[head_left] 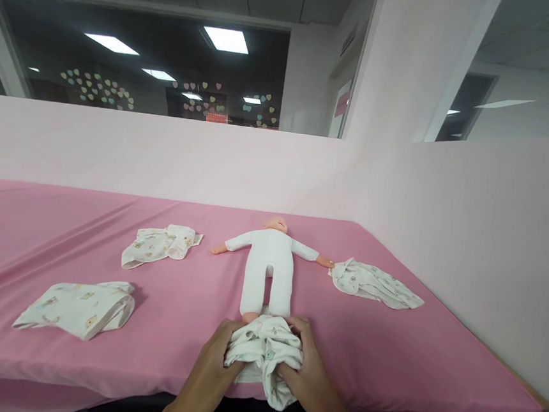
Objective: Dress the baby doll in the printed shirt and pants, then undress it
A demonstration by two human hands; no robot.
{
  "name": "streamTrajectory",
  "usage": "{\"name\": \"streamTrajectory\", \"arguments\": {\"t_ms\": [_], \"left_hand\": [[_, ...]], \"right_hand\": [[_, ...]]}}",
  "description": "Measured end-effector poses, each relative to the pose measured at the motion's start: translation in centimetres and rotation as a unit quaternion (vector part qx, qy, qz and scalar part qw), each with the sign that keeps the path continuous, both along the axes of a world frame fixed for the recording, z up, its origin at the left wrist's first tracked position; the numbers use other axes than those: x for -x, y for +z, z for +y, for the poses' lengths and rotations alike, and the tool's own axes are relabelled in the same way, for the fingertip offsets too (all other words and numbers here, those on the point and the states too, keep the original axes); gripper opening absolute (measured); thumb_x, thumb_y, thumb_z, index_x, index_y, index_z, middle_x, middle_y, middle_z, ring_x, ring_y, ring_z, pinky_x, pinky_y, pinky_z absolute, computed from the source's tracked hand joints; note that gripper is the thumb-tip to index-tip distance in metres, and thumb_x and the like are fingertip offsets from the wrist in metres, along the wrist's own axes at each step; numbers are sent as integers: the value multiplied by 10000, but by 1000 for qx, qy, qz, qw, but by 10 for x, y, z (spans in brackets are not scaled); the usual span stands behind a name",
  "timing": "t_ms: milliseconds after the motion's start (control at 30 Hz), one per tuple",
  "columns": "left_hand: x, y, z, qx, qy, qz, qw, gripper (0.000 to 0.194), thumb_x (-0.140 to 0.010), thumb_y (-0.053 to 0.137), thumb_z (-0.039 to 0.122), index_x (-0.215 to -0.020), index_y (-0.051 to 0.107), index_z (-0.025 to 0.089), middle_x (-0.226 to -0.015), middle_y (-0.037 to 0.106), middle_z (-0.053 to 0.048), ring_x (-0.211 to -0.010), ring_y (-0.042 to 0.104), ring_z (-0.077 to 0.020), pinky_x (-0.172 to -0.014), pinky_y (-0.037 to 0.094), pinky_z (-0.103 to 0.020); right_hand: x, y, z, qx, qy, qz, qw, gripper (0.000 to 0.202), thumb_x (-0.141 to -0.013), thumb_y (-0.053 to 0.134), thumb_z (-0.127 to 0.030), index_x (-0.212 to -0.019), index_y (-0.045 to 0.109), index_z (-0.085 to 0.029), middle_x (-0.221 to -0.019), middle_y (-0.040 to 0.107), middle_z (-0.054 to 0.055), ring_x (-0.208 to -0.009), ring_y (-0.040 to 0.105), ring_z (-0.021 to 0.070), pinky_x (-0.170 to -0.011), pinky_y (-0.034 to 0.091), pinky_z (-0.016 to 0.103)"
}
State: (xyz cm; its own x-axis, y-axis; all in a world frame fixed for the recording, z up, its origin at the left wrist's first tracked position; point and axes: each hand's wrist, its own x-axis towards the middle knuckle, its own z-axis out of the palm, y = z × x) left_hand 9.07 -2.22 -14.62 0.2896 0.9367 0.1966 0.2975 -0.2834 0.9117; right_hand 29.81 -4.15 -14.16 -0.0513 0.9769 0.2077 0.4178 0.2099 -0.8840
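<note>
A baby doll (270,257) in a white body lies on its back, arms spread and feet toward me. At its feet a bunched white baby garment (267,343) with a small print is gathered between my two hands. My left hand (220,352) grips its left side, thumb tucked into the folds beside one of the doll's feet. On the other side my right hand (306,363) clasps the cloth, with part of it hanging over the table edge. The cloth hides most of the doll's feet.
A pink-covered table (177,326) carries a folded printed cloth (78,307) at front left and a small printed garment (160,246) behind it. Another crumpled printed garment (376,284) touches the doll's hand at right. A pale wall (163,158) with windows borders the back and right.
</note>
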Motion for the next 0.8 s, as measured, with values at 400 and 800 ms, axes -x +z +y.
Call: {"name": "streamTrajectory", "arguments": {"t_ms": [400,800], "left_hand": [[0,-5,1,-9,1,-6,1000,249,-858,542,325,-1075,568,206,-1006,620,-45,-906,573,-215,-791,461,-311],[-3,2,-2,9,3,-6,1000,333,-870,537,443,-1080,587,190,-1015,641,-62,-918,592,-232,-796,472,-322]], "right_hand": [[2,-1,-1,-14,-21,-44,999,562,-723,564,-182,-1277,479,-221,-1260,510,61,-1158,503,194,-1018,430,345],[2,-2,-3,-53,-27,-113,992,551,-729,530,-163,-1275,521,-237,-1263,547,45,-1167,514,207,-1034,416,354]]}}
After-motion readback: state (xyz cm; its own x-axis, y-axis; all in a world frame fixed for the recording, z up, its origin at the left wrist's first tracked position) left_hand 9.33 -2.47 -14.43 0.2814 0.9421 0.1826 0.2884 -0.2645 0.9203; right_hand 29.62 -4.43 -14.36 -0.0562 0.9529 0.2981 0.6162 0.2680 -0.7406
